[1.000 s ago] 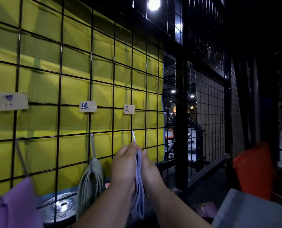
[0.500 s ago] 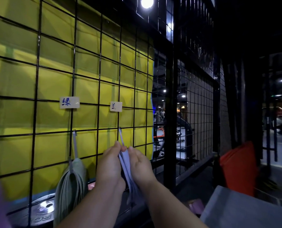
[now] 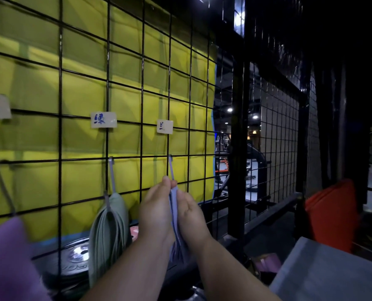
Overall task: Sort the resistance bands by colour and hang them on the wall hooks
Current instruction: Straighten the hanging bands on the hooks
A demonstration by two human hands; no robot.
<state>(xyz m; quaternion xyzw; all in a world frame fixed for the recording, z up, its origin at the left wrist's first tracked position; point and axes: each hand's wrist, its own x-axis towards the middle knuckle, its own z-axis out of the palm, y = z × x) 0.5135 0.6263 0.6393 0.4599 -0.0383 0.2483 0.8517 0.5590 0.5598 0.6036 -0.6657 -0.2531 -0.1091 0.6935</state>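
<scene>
Our left hand (image 3: 157,210) and right hand (image 3: 191,213) pinch the blue bands (image 3: 173,205) in their fingers, bunched upright so the loops reach the hook (image 3: 171,168).

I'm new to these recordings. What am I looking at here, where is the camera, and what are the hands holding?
There is no machine: this is one person's view, from a camera worn on the head that looks forward and down. The left hand and right hand grip a bundle of pale blue bands between them, raised to the lower end of the right hook on a black wire grid. Green bands hang from the middle hook; purple bands hang at the far left. Paper labels sit above the hooks. A weight plate lies below.
</scene>
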